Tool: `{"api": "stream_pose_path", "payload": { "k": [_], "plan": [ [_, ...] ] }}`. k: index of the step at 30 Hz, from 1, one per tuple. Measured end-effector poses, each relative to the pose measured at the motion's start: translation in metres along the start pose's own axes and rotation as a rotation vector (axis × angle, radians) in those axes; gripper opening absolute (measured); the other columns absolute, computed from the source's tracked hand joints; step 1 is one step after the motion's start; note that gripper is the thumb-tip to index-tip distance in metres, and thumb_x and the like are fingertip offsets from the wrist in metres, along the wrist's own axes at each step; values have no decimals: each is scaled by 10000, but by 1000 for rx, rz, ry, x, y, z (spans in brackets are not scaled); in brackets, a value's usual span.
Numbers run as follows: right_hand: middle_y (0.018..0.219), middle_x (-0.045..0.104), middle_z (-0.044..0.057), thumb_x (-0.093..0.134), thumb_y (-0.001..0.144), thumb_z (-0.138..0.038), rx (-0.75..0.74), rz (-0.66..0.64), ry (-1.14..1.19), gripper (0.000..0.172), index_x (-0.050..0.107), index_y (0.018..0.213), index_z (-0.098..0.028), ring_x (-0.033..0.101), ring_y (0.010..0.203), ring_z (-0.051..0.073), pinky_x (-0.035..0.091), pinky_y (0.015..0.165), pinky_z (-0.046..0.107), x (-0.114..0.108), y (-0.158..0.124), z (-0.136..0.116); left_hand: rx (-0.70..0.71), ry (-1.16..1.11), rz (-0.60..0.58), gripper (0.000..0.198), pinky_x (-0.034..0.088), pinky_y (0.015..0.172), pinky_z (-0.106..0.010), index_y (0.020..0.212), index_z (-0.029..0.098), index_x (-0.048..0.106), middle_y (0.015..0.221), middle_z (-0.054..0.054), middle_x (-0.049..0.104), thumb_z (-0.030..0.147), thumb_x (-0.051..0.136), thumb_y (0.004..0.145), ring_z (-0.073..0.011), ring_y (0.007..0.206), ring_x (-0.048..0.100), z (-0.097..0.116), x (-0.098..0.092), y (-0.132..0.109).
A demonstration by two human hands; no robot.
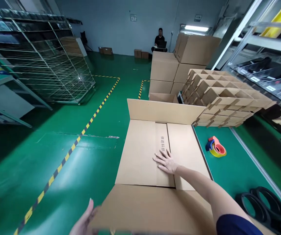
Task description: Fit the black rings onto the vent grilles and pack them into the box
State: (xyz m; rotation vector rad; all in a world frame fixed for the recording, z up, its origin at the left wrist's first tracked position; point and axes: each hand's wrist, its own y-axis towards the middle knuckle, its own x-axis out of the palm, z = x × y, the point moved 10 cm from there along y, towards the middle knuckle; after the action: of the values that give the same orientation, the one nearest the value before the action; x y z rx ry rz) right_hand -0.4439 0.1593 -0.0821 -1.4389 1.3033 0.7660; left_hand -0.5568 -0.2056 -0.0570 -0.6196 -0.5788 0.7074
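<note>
- While both my hands are on the carton (pixel 140 153), a wire rack (pixel 52 62) stands far left, well apart; open green floor lies between.
- A yellow-black floor stripe (pixel 81 133) runs diagonally through that open floor, left of the carton.
- My left hand (pixel 84 220) is at the left corner of the near flap, fingers extended against its edge. Gripping or only resting: cannot tell, as the frame cuts the hand off.
- The carton sits mid-view on the green table (pixel 235 166); the table's left edge is hidden beneath it.
- Appearance: plain brown corrugated board, inner flaps folded flat, dark printed characters along the seam. The far flap stands upright and the near flap lies toward me.
- My right hand (pixel 166 161) is open, palm down, fingers spread flat over the seam and touching the print.
- A tape dispenser (pixel 216 147) lies on bare table, apart from the carton's right edge.
- Black rings (pixel 260 202) lie near right, and stacked cardboard dividers (pixel 223 98) sit beyond the far right corner.
</note>
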Motion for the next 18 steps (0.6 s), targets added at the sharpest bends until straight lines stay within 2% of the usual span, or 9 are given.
{"api": "stream_pose_path", "payload": {
  "k": [3,5,7,9,10,12,14,16,18],
  "plan": [
    [1572,341,-35,315,995,-511,6,-163,74,502,397,1474,-388,253,1466,333,190,1166,636,-18,11,-1,392,90,91,569,531,938,-447,976,225,680,1005,-96,698,729,651,715,-307,1046,638,73,38,15],
    [1466,510,-33,370,972,-550,-44,-225,101,472,542,1380,-386,480,1341,274,384,1114,496,-53,28,2,534,229,292,553,525,917,-434,981,216,614,922,-67,660,678,707,692,-277,955,636,105,52,35],
    [1387,590,-21,481,931,-563,-77,-160,86,471,593,1342,-363,582,1233,220,459,1057,373,-114,51,18,614,350,660,641,516,903,-470,1028,202,560,892,-55,623,679,731,636,-286,924,624,128,50,53],
    [1474,503,32,544,919,-507,-52,9,56,577,478,1452,-296,501,1320,232,386,1128,385,-188,73,53,651,440,1004,776,461,984,-537,1143,178,519,1046,-108,618,654,758,579,-345,1081,581,143,50,66],
    [1536,415,75,543,929,-461,-13,124,35,638,384,1509,-245,413,1390,255,310,1176,433,-227,80,76,633,470,1071,806,432,1021,-552,1179,168,509,1122,-136,612,628,766,570,-364,1157,551,147,52,79],
    [1582,303,161,534,941,-401,168,355,-76,714,256,1550,-154,287,1455,304,182,1207,530,-295,82,131,514,480,957,703,448,1018,-535,1121,159,556,1112,-150,649,592,745,601,-365,1157,576,147,57,118],
    [1514,406,210,567,923,-409,416,404,-236,692,339,1506,-114,371,1405,333,214,1181,552,-329,74,187,354,422,708,523,519,942,-475,957,169,609,985,-128,708,564,727,635,-337,1034,658,141,62,153],
    [1312,612,200,641,866,-448,578,287,-325,577,563,1335,-121,566,1224,329,375,1091,490,-334,69,227,218,360,545,476,561,882,-424,880,174,632,956,-126,737,541,769,609,-325,981,692,138,64,163],
    [1089,716,169,731,781,-455,582,155,-301,449,708,1099,-138,669,1030,311,490,943,408,-323,73,245,109,296,467,513,587,832,-393,895,169,656,986,-136,748,526,827,568,-325,975,704,137,64,155]
  ]
}}
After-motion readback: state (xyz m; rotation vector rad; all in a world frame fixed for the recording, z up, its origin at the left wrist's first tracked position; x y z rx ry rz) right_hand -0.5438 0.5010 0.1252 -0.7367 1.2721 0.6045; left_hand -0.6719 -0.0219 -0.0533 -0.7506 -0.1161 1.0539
